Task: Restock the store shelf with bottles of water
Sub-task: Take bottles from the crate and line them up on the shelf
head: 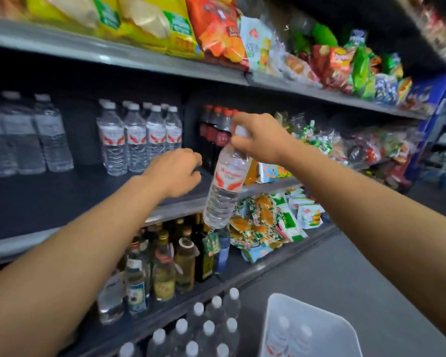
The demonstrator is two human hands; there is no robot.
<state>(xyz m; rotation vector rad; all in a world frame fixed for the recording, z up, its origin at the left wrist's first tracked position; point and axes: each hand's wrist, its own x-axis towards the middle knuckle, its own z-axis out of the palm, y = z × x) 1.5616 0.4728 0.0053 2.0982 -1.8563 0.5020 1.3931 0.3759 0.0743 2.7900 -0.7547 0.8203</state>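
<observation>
My right hand (pixel 258 136) grips a clear water bottle (pixel 225 186) by its white cap and neck. The bottle has a red-and-white label and hangs tilted in front of the middle shelf (pixel 62 199), its base over the shelf's front edge. My left hand (pixel 177 171) hovers just left of the bottle over the dark shelf surface, fingers loosely curled, holding nothing. A group of matching water bottles (pixel 139 140) stands at the back of that shelf. A white basket (pixel 273 320) at the bottom right holds two more bottles.
Larger water bottles (pixel 23 140) stand at the shelf's far left and dark cola bottles (pixel 216 132) to the right of the water. Snack bags fill the top shelf (pixel 139 57). Oil bottles (pixel 165 264) sit below. A pack of capped bottles (pixel 204 328) is on the floor.
</observation>
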